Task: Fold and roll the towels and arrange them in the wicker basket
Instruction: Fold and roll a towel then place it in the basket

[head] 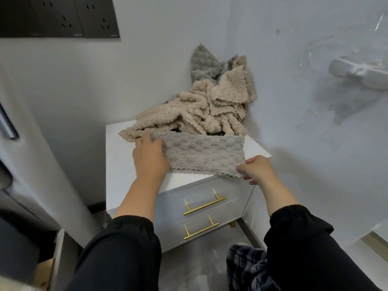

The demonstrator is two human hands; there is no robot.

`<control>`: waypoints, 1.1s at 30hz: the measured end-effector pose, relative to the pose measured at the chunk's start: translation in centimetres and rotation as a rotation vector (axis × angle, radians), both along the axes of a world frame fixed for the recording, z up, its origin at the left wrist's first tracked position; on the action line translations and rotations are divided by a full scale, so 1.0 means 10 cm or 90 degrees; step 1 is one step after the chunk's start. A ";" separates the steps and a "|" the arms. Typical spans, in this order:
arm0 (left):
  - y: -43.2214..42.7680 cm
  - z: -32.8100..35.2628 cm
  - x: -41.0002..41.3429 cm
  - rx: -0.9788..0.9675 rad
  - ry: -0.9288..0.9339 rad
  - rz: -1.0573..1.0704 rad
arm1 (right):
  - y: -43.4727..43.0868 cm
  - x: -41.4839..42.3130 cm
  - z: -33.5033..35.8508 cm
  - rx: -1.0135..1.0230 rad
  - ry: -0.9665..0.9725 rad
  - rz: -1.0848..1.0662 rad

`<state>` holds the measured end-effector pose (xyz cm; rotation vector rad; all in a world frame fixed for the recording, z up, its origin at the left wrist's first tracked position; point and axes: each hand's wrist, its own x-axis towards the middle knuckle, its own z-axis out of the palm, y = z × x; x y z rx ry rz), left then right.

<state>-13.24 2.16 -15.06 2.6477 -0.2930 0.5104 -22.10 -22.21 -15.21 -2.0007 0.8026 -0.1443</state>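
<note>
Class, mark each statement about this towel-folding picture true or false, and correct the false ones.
1. The grey towel lies flat on the white cabinet. True.
2. The left hand is lifted clear of the grey towel. False: it rests on the towel's left end.
3. The right hand pinches the grey towel's near right corner. True.
4. The beige towels are neatly rolled. False: they lie crumpled in a heap behind the grey towel.
5. The drawer handles are gold-coloured. True.
</note>
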 end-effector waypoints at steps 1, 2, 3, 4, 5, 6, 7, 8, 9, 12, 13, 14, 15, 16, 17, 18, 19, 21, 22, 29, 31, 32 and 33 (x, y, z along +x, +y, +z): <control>-0.05 -0.01 0.00 -0.006 -0.007 -0.071 | -0.01 -0.01 0.01 0.004 0.012 0.007; -0.10 -0.03 -0.01 -0.002 0.012 -0.139 | -0.01 -0.01 0.02 0.009 0.025 0.008; -0.15 -0.06 -0.02 0.015 0.053 -0.193 | -0.02 -0.01 0.03 0.010 0.036 0.004; -0.18 -0.10 -0.03 0.052 0.099 -0.227 | -0.03 -0.01 0.04 0.008 0.047 0.000; -0.21 -0.15 -0.03 0.106 0.141 -0.240 | -0.05 -0.02 0.04 0.009 0.062 0.000; -0.23 -0.20 -0.03 0.165 0.170 -0.238 | -0.05 -0.03 0.04 0.015 0.080 0.006; -0.24 -0.22 -0.04 0.214 0.182 -0.232 | -0.05 -0.04 0.03 0.031 0.096 0.019; -0.25 -0.23 -0.04 0.242 0.181 -0.224 | -0.04 -0.05 0.02 0.057 0.105 0.035; -0.25 -0.22 -0.05 0.256 0.171 -0.216 | -0.03 -0.05 0.01 0.092 0.099 0.046; -0.28 -0.13 -0.10 0.264 0.127 -0.211 | 0.00 -0.02 0.01 0.171 -0.012 0.019; -0.30 -0.09 -0.11 0.241 0.126 -0.220 | -0.01 -0.01 0.02 0.187 -0.065 -0.009; -0.31 -0.02 -0.13 0.198 0.135 -0.229 | -0.01 0.00 0.05 0.209 -0.120 -0.041; -0.32 0.05 -0.15 0.142 0.154 -0.236 | -0.01 0.00 0.07 0.242 -0.172 -0.071; -0.33 0.12 -0.17 0.085 0.182 -0.245 | 0.00 0.00 0.11 0.288 -0.219 -0.094; -0.34 0.18 -0.19 0.037 0.215 -0.263 | 0.01 0.00 0.14 0.338 -0.261 -0.108; -0.35 0.24 -0.24 0.000 0.248 -0.284 | 0.02 0.00 0.17 0.390 -0.297 -0.108; -0.36 0.28 -0.28 -0.032 0.269 -0.298 | 0.04 0.00 0.22 0.435 -0.324 -0.093; -0.39 0.33 -0.34 -0.110 0.257 -0.288 | 0.08 -0.03 0.30 0.505 -0.361 -0.029; -0.39 0.35 -0.35 -0.163 0.233 -0.270 | 0.09 -0.04 0.33 0.529 -0.373 0.006; -0.42 0.36 -0.29 -0.465 0.431 -0.336 | 0.18 -0.09 0.45 0.546 -0.401 0.167; -0.40 0.32 -0.26 -0.511 0.468 -0.354 | 0.16 -0.08 0.44 0.533 -0.401 0.183; -0.42 0.32 -0.26 -0.539 0.473 -0.364 | 0.16 -0.08 0.44 0.517 -0.394 0.185; -0.43 0.31 -0.25 -0.568 0.467 -0.356 | 0.16 -0.08 0.43 0.490 -0.384 0.184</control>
